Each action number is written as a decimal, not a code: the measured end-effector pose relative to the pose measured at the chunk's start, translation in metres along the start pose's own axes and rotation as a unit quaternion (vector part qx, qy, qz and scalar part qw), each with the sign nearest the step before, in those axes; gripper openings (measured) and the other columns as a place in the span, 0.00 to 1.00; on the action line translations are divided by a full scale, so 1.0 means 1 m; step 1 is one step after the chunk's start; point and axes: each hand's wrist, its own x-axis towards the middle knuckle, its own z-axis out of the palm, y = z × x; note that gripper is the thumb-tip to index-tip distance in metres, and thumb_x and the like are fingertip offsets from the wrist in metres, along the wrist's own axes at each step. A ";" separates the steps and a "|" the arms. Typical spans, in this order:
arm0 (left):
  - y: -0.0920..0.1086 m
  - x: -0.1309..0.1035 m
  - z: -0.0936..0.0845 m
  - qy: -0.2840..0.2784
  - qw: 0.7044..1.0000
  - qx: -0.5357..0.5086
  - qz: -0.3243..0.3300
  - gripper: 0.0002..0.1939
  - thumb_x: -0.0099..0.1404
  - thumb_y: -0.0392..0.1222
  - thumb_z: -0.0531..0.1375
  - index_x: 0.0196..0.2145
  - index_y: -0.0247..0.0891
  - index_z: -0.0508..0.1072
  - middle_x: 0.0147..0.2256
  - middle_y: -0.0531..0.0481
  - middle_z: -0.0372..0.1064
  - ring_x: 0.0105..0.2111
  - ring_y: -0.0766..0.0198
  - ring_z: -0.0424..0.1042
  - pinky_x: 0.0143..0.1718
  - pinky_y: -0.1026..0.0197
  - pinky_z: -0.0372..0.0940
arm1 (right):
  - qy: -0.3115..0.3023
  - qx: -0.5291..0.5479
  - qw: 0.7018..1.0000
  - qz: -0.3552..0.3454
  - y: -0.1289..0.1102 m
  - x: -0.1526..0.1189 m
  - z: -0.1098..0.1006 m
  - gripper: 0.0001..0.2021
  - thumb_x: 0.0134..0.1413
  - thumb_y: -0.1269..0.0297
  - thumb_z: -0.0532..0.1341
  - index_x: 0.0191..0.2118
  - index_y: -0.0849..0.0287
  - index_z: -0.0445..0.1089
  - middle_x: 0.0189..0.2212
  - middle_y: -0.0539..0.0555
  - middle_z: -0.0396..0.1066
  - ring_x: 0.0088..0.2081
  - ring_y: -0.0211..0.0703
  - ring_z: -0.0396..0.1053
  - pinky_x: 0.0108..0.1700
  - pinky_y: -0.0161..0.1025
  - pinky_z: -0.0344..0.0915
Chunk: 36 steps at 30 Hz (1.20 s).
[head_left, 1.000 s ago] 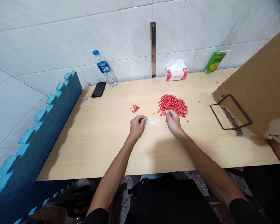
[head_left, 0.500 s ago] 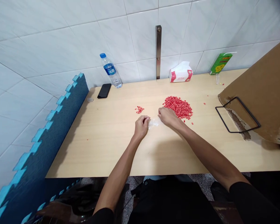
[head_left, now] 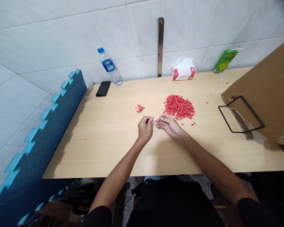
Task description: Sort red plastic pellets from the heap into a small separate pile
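Note:
My left hand [head_left: 145, 128] is closed in a pinch on a small clear plastic bag [head_left: 153, 122], most of which is hidden between the hands. Just right of it is my right hand [head_left: 169, 125], turned partly palm up, its thumb and forefinger pinched together beside the bag. What sits between those fingertips is too small to make out. Behind my right hand lies a large pile of small red pellets [head_left: 179, 106]. A smaller cluster of red pellets [head_left: 140, 108] rests on the table beyond my left hand.
Along the tiled wall stand a water bottle [head_left: 110, 67], a tissue pack [head_left: 183, 71] and a green drink carton [head_left: 225, 61]. A black phone [head_left: 103, 89] lies near the bottle. At right are a cardboard box [head_left: 262, 94] and a black wire frame [head_left: 232, 131]; blue foam [head_left: 59, 126] borders the left.
My right hand has drawn back from the pellet pile toward my left hand and turned its palm upward. The bag has lifted and bunched between the hands. The view has shifted slightly.

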 end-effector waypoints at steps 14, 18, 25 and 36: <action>0.008 -0.007 0.002 -0.004 0.995 0.026 0.095 0.07 0.63 0.42 0.58 0.30 0.38 0.73 0.30 0.50 0.70 0.32 0.66 0.68 0.34 0.63 0.63 | -0.053 0.087 0.995 -0.003 0.013 -0.004 -0.003 0.08 0.50 0.67 0.66 0.33 0.59 0.66 0.28 0.51 0.75 0.27 0.35 0.72 0.31 0.32 0.67; 0.008 -0.008 0.002 -0.016 0.993 0.036 0.107 0.07 0.63 0.41 0.58 0.31 0.38 0.74 0.30 0.51 0.71 0.32 0.67 0.68 0.34 0.64 0.63 | -0.046 0.085 0.995 -0.014 0.015 -0.003 -0.004 0.08 0.51 0.64 0.65 0.32 0.59 0.65 0.25 0.49 0.73 0.25 0.34 0.70 0.28 0.31 0.65; 0.010 -0.010 0.004 -0.004 0.992 0.051 0.119 0.06 0.63 0.41 0.58 0.31 0.38 0.74 0.30 0.50 0.71 0.31 0.66 0.69 0.34 0.63 0.63 | -0.062 0.063 0.995 -0.038 0.018 -0.002 -0.004 0.08 0.52 0.64 0.65 0.30 0.57 0.64 0.24 0.48 0.70 0.24 0.33 0.66 0.28 0.31 0.63; 0.011 -0.009 0.003 -0.017 0.991 0.065 0.113 0.07 0.63 0.42 0.58 0.30 0.38 0.74 0.29 0.50 0.71 0.31 0.65 0.69 0.34 0.62 0.63 | -0.069 0.058 0.995 -0.051 0.017 -0.003 -0.004 0.08 0.53 0.64 0.64 0.30 0.57 0.63 0.25 0.48 0.71 0.26 0.34 0.67 0.30 0.32 0.63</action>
